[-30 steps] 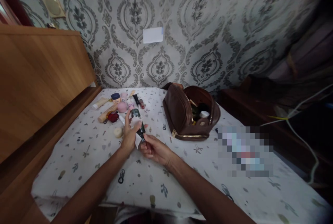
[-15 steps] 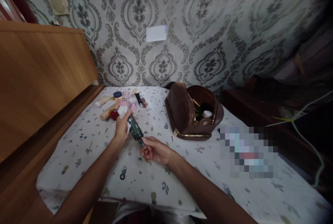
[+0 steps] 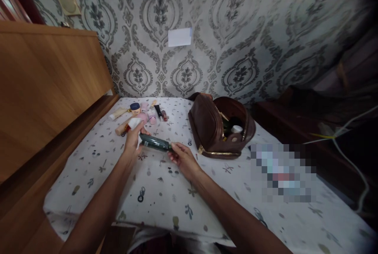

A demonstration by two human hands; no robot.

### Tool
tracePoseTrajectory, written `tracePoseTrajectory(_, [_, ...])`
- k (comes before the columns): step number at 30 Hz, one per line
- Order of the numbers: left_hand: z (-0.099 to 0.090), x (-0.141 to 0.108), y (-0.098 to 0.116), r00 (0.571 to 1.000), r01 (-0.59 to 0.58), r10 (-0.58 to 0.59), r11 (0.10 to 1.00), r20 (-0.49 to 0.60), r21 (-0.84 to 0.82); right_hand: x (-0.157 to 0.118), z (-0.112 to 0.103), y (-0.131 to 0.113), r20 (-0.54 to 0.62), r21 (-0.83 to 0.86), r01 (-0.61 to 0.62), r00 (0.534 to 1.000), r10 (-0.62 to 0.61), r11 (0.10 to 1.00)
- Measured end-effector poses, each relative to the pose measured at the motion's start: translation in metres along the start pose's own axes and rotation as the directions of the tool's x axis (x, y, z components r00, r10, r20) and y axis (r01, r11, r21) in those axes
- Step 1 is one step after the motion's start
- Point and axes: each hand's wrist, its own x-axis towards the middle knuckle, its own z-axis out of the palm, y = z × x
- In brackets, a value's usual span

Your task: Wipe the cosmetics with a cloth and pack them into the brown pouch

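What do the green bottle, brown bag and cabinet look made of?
Bottle: plastic or glass, glossy, going by its highlights. Bag: leather or imitation, smooth, judging by its soft sheen. Cabinet: wood or wood-look laminate, satin, showing grain.

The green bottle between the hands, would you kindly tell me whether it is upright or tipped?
Tipped: the green bottle runs sideways across the view from the left hand to the right hand.

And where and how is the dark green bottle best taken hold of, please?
Probably by the middle of the dark green bottle, from above: the long, rounded body is bare there and tilts only slightly; the left grip, holding white tissue or cloth, is at the wide end, the right grip on the narrow one.
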Motion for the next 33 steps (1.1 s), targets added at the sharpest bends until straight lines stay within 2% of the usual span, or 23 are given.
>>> tracePoseTrajectory(3, [0.002,-0.001,-0.004,0.999,0.013,-0.016,0.997,0.038,0.077,0.002,-0.004,-0.007,-0.015,-0.102,0.161,0.987,-0.163,0.982])
tracePoseTrajectory(6, [0.004,-0.002,-0.006,0.997,0.029,-0.038,0.992,0.070,0.123,0.001,-0.006,-0.015,0.018,-0.253,0.312,0.948,-0.318,0.916])
tracePoseTrajectory(12, [0.001,-0.007,-0.014,0.983,0.097,-0.141,0.945,0.120,0.312,-0.006,-0.008,-0.030,0.142,-0.459,0.447,0.890,-0.433,0.768])
tracePoseTrajectory(15, [0.000,-0.011,-0.017,0.983,0.098,-0.150,0.921,0.109,0.378,-0.012,-0.007,-0.036,0.207,-0.542,0.528,0.838,-0.505,0.654])
tracePoseTrajectory(17, [0.002,-0.014,-0.016,0.992,0.061,-0.107,0.882,0.072,0.466,-0.018,-0.006,-0.040,0.277,-0.605,0.579,0.796,-0.538,0.546])
tracePoseTrajectory(20, [0.008,-0.021,-0.014,0.998,-0.035,-0.003,0.771,0.058,0.635,-0.025,-0.001,-0.044,0.382,-0.654,0.634,0.747,-0.544,0.412])
tracePoseTrajectory(23, [0.013,-0.028,-0.018,0.988,-0.143,0.064,0.701,0.138,0.699,-0.030,0.004,-0.045,0.474,-0.642,0.685,0.708,-0.525,0.344])
tracePoseTrajectory(26, [0.017,-0.035,-0.027,0.978,-0.187,0.068,0.710,0.199,0.679,-0.037,0.005,-0.051,0.521,-0.633,0.707,0.690,-0.503,0.315])
tracePoseTrajectory(30, [0.036,-0.040,-0.027,0.943,-0.263,0.074,0.766,0.325,0.586,-0.057,-0.004,-0.085,0.520,-0.648,0.711,0.675,-0.523,0.274])
tracePoseTrajectory(32, [0.057,-0.040,-0.018,0.917,-0.322,0.106,0.765,0.385,0.557,-0.074,-0.014,-0.115,0.494,-0.660,0.711,0.653,-0.575,0.241])
tracePoseTrajectory(33, [0.069,-0.039,-0.012,0.903,-0.354,0.122,0.755,0.413,0.551,-0.082,-0.020,-0.132,0.483,-0.663,0.718,0.626,-0.612,0.211])
